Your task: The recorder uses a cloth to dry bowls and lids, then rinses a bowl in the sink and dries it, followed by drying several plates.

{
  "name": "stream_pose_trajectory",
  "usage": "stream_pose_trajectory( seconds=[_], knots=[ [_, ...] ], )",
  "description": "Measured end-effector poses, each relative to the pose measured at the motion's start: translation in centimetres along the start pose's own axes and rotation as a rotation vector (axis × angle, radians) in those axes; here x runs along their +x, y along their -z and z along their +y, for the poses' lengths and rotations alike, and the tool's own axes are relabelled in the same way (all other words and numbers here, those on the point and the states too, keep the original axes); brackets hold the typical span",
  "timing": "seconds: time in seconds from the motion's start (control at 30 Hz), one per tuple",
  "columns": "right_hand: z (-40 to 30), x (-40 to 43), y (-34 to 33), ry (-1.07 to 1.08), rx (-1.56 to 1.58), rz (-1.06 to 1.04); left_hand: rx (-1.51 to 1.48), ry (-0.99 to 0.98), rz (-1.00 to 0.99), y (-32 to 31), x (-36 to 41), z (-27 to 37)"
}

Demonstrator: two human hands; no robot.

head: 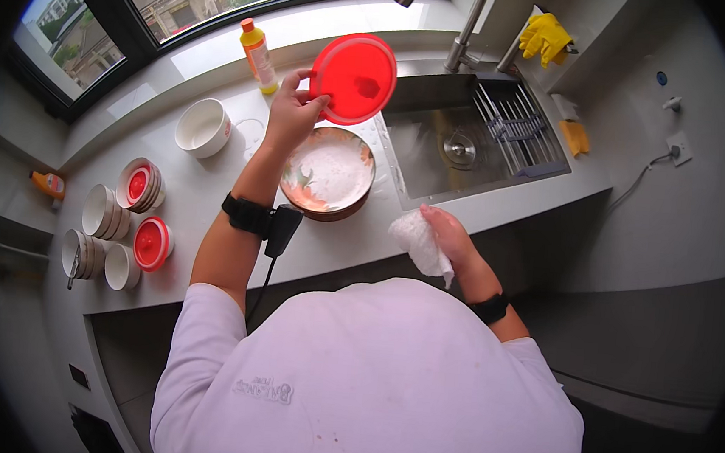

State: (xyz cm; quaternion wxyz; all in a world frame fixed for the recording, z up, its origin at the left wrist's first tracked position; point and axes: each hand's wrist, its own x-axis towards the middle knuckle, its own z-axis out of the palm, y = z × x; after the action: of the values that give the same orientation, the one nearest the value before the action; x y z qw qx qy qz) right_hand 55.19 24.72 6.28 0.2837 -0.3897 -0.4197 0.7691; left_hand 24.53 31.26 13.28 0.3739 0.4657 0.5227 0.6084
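My left hand [296, 111] grips the left edge of a round red lid [357, 73], raised above the back of the counter near the sink. Below the lid stands a stack of plates with a floral rim [328, 173]. At the counter's front edge my right hand [450, 236] is closed on a bunched white cloth [417, 240]. A white bowl [203, 128] stands left of the plates. Farther left are several stacked white bowls [100, 211], a red lid on one stack [138, 185] and a bowl with a red lid [151, 244].
A steel sink [426, 148] with a drying rack [514, 126] and a faucet [461, 46] lies to the right. A yellow bottle [259, 57] stands by the window ledge. Yellow gloves [545, 38] hang at the back right. An orange bottle [48, 184] is at the far left.
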Motion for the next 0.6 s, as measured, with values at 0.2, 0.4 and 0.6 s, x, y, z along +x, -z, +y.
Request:
stream_pose_trajectory(
  seconds=[0.2,0.4,0.6],
  knots=[
    [-1.3,-1.5,7.7,-0.062,0.079,0.079,-0.182,0.176,-0.12,-11.4,1.7,-0.6],
    [-1.6,-2.3,12.0,-0.001,0.141,0.058,0.863,-0.014,0.005,-17.4,2.5,-6.4],
    [-1.2,-2.6,14.9,0.007,0.197,0.042,0.971,0.012,-0.035,-20.5,2.5,-6.9]
  ],
)
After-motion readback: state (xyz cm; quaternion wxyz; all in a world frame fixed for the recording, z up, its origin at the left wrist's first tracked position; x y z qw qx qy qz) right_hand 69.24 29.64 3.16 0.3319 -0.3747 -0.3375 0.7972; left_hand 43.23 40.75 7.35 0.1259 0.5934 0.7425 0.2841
